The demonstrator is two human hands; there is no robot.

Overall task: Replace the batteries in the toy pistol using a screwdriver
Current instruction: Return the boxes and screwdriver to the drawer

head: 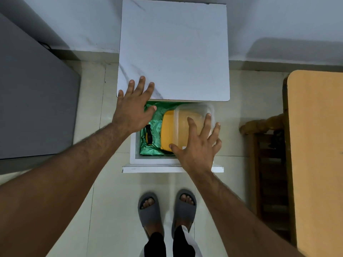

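Note:
An open white drawer (134, 145) under a white marble-look cabinet top (174, 49) is lined with green paper (156, 117). Inside lie a yellow case (168, 130) and a clear plastic container (193, 112) over it. A black and yellow tool (148, 137), perhaps the screwdriver, lies at the drawer's left. My right hand (196, 145) rests with spread fingers on the clear container. My left hand (132, 106) is spread flat at the cabinet top's front left corner, its thumb over the drawer. No toy pistol shows.
A grey appliance (33, 101) stands to the left, and a wooden table (317, 145) with a chair (267, 145) to the right. My feet in grey slippers (167, 210) stand on the tiled floor just before the drawer front (152, 169).

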